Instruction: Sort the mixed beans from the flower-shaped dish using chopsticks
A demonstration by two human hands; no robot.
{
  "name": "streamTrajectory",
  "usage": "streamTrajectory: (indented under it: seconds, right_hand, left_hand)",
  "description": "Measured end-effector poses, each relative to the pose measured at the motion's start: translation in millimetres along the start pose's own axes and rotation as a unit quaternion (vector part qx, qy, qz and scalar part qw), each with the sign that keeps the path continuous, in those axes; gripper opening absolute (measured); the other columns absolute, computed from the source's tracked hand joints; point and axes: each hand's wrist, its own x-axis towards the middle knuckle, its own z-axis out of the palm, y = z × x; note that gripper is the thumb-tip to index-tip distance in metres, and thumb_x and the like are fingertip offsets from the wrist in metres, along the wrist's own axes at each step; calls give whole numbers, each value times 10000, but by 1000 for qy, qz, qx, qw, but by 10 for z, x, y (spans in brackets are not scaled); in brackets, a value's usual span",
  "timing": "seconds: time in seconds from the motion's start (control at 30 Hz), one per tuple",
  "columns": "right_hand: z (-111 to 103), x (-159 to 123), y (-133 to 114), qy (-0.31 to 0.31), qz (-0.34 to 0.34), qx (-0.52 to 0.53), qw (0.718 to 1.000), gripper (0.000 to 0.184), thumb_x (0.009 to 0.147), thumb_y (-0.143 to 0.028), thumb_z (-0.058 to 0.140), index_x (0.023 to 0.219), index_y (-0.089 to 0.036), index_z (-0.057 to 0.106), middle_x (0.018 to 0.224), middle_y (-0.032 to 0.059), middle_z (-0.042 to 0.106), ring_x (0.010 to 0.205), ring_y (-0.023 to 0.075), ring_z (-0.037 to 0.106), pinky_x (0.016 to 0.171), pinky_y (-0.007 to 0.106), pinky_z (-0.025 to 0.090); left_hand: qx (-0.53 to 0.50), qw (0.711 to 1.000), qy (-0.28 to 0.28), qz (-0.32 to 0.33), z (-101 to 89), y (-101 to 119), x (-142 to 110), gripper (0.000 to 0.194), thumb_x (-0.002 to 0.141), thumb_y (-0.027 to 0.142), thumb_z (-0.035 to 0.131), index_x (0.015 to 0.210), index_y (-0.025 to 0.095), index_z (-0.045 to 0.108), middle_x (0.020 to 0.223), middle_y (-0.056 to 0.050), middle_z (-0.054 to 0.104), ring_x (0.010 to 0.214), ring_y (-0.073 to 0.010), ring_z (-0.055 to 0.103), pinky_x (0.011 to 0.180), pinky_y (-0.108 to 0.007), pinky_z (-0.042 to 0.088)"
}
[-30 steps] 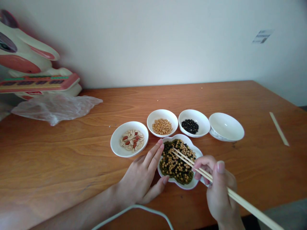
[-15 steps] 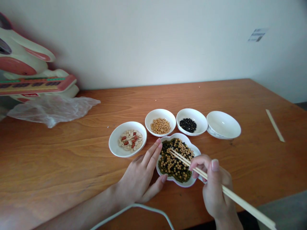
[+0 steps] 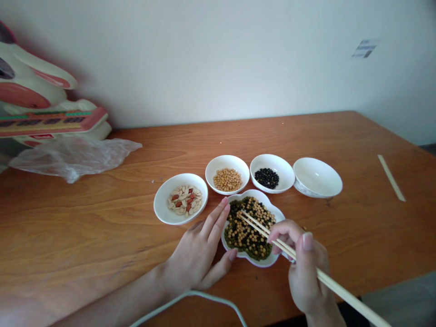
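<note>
My left hand (image 3: 200, 250) rests with fingers stretched out and thumb apart against the left rim of a white flower-shaped dish (image 3: 262, 263). Mixed beans (image 3: 247, 238), yellow, black and small green ones, fill this dish. A pair of light wooden chopsticks (image 3: 347, 296) is gripped in my right hand (image 3: 309, 272), at the dish's right side. Their tips dip among the beans near the dish's upper left, close together; I cannot tell whether a bean is between them.
Behind the dish stand white bowls with peanuts (image 3: 185, 200), yellow beans (image 3: 227, 180) and black beans (image 3: 267, 178), plus an empty bowl (image 3: 316, 177). A wooden strip (image 3: 391, 178) lies at right. A plastic bag (image 3: 75, 156) and toy keyboard (image 3: 51, 120) are at left. A pale cable (image 3: 204, 295) crosses the front.
Hardly anything differs. The chopstick tips have shifted very slightly within the beans, and my right hand has turned a little. My left hand stays at the dish.
</note>
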Motion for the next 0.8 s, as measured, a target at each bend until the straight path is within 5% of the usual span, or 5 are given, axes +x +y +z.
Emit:
streamTrajectory:
  seconds: [0.47, 0.8]
  right_hand:
    - [64, -17, -146, 24, 45, -20, 998, 708, 1116, -692, 246, 823, -231, 696, 683, 35, 644, 630, 185, 600, 594, 316, 441]
    - [42, -16, -57, 17, 11, -44, 999, 640, 1158, -577, 274, 862, -224, 719, 675, 16, 634, 627, 153, 614, 599, 281, 455]
  left_hand:
    - [-1, 1000, 5, 5, -7, 2, 3, 898, 1103, 415, 507, 1774, 208, -54, 1836, -216, 151, 1600, -392, 447, 1200, -536, 560]
    - [3, 1000, 1, 2, 27, -17, -18, 907, 1100, 423, 512, 1769, 190, -55, 1834, -231, 144, 1608, -394, 435, 1226, -559, 530]
